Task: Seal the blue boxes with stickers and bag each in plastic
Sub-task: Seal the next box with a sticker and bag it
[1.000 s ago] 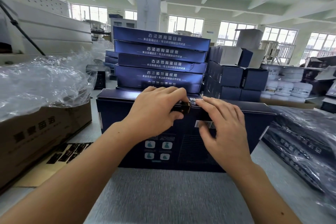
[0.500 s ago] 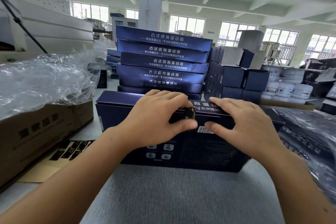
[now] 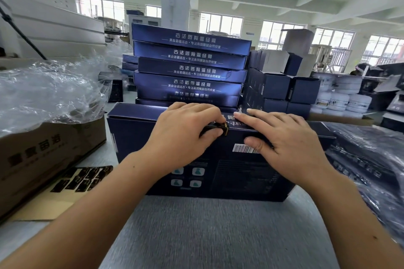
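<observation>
The grey worktop (image 3: 207, 231) is lying bare in the foreground, and both forearms are reaching across it to the blue box (image 3: 135, 135), which is standing on its long side near the middle of the worktop, printed face towards the person.

The left hand (image 3: 183, 135) is curling over the box's top front edge. Its fingers are lying on top and its thumb is pushing against the front, pinching a dark, gold-edged sticker (image 3: 215, 125) down over that edge. The right hand (image 3: 284, 140) is resting just beside it, fingers straight and flat on the top of the box and thumb touching the front by the barcode (image 3: 242, 148). It is steadying the box and gripping nothing.

This looks like the sealing step nearing its finish. The next move is probably calling for a firm rub along both halves of the sticker so it bonds across the flap, then a reach for a bag.

To the left, a sticker sheet (image 3: 85, 178) is lying on a piece of card, beside a brown carton (image 3: 43, 153) that is overflowing with clear plastic bags (image 3: 48, 91). To the right, bagged boxes (image 3: 367, 159) are piling up. Behind the box in hand, a stack of blue boxes (image 3: 190, 67) is waiting, with small dark cartons (image 3: 282, 87) and white tubs (image 3: 349, 98) further off.
</observation>
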